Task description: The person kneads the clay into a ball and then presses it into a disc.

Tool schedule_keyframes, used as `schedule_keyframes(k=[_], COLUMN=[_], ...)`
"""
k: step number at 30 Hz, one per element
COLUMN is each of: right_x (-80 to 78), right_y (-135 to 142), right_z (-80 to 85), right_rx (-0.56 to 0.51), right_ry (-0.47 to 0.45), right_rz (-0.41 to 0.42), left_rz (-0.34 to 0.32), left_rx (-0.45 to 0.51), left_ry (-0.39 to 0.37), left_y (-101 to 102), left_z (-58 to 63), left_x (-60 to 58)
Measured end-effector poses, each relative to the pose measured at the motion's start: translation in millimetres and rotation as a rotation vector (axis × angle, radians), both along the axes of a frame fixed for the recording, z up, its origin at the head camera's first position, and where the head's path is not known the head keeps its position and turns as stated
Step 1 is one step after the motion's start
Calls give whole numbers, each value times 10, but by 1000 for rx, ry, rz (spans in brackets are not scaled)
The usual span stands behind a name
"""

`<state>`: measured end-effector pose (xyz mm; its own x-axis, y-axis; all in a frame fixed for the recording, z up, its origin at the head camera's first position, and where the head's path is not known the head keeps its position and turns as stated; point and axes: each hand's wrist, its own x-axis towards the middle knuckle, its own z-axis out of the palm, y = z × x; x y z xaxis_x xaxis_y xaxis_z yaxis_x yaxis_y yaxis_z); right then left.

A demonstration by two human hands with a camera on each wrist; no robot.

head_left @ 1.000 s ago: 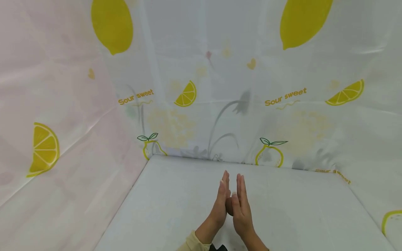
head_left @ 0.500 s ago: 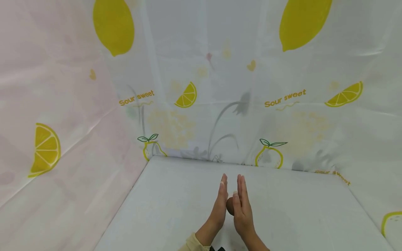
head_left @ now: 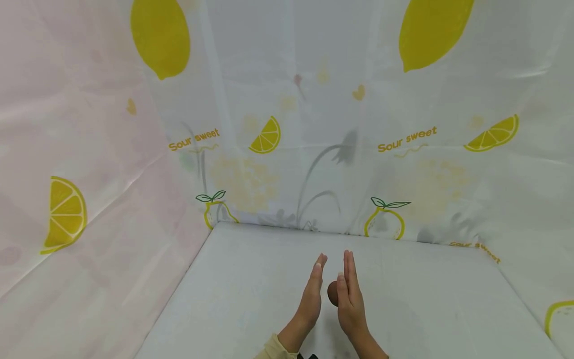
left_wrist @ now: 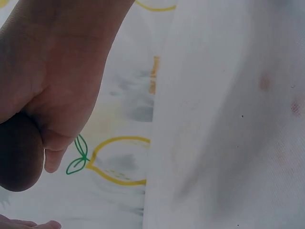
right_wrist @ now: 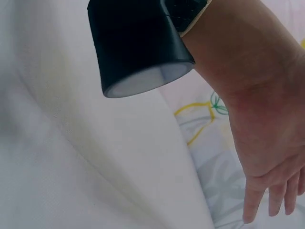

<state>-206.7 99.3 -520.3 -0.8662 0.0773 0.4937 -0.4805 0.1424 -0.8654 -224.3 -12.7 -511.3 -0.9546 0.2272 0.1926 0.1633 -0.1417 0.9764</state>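
In the head view my left hand and right hand are held upright, palms facing, fingers straight and pointing forward. A smooth brown ball sits against the right palm, partly behind the right thumb. A narrow gap parts it from my left palm. The left wrist view shows the ball lodged between the right hand's thumb base and palm, with nothing under it; fingertips enter at the lower left. In the right wrist view my left hand is bare-palmed with fingers extended.
A white tabletop lies below the hands. Lemon-printed sheeting walls the back and both sides. A black cylindrical housing is on my left wrist.
Both palms were against the ball or nearly so a second ago. My right hand and the ball have shifted slightly right, opening a gap from the left palm.
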Motion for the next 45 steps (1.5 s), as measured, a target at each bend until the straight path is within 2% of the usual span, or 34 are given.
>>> schedule_keyframes(k=[11,21,31,36,42,45], right_x=[-21,-47,-72,-86,-95,-89], right_y=[61,145,239,308,390,425], right_z=[-65,-204,-322,-371,-410,-427], right_rx=[103,135,212,285,346,375], right_ry=[-37,-83,-120,-127,-158,-186], right_rz=[-105,-148,-189,-206,-192,-178], left_rz=[49,84,156,180,220,224], left_rx=[-80,-181,-289,-392,-611,-687], left_ry=[13,61,93,145,273,299], left_y=[3,3,18,-5,-41,-50], left_z=[-77,-122,-256,-304,-336,-336], left_x=[-28,-13,-63,-85,-99,-105])
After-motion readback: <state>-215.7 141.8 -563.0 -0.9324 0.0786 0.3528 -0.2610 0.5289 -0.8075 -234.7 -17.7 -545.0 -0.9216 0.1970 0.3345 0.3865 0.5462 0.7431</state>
